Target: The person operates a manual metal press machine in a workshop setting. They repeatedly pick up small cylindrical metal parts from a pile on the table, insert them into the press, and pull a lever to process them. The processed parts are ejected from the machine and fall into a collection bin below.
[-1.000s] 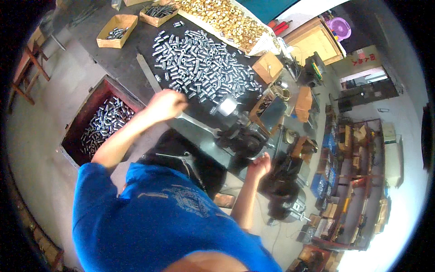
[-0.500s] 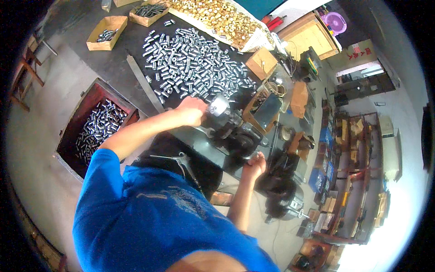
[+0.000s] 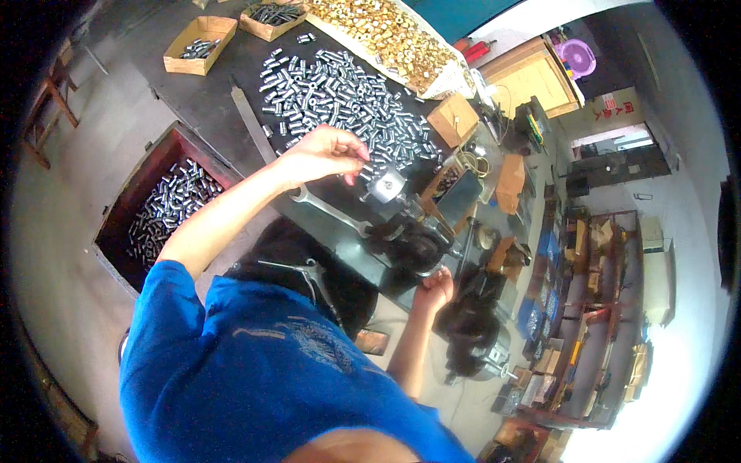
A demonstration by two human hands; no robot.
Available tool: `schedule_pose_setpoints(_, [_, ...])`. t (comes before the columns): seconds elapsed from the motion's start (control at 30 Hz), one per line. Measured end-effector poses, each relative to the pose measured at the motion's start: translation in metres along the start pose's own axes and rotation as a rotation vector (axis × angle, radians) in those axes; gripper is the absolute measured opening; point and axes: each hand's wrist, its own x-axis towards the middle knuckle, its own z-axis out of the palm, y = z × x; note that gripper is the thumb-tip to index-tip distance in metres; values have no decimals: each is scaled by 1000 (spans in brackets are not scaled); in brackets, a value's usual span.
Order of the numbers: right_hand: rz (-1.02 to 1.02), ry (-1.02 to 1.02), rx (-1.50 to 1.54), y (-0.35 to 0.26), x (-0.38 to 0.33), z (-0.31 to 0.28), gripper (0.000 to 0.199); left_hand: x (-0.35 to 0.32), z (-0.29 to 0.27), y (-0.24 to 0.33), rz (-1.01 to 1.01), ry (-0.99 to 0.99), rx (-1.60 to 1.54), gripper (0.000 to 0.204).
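Observation:
My left hand (image 3: 330,156) reaches in over the bench, fingers pinched on a small silvery metal sleeve (image 3: 366,170) at the left face of a metal chuck block (image 3: 386,186). That block is on a dark bench machine (image 3: 409,241). Lower down, my right hand (image 3: 436,288) is closed at the machine's near side on what looks like a handle, mostly hidden by the fingers. Beyond the left hand spreads a heap of similar metal sleeves (image 3: 340,96). An open-ended wrench (image 3: 330,210) lies between the left forearm and the machine.
A red-walled metal bin (image 3: 202,147) of sleeves stands at left. On the bench are a flat steel bar (image 3: 251,122), a cardboard tray (image 3: 171,63), brass-coloured parts (image 3: 386,35) on a sheet, and a cardboard box (image 3: 454,121). A second machine (image 3: 472,339) stands right of my right hand.
My left hand has drawn back from the chuck block, uncovering its face and the wrench. The right hand stays at the machine's near side. The whole view has shifted slightly.

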Motion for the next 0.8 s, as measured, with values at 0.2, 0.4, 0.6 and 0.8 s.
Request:
schedule_pose_setpoints(0.2, [-37,-36,-8,-2,-4,-4,12,8,2,-8,-3,-75,20,14])
schedule_pose_setpoints(0.4, [-44,-130,-2,-20,-23,-7,14,14,-1,-2,1,-135,85,18])
schedule_pose_setpoints(0.6, [-125,-295,-108,-75,-25,34,16,12,-4,5,-8,-115,69,15])
schedule_pose_setpoints(0.8, [-150,-244,-16,-81,45,63,16,12,0,-5,-27,-65,65,12])
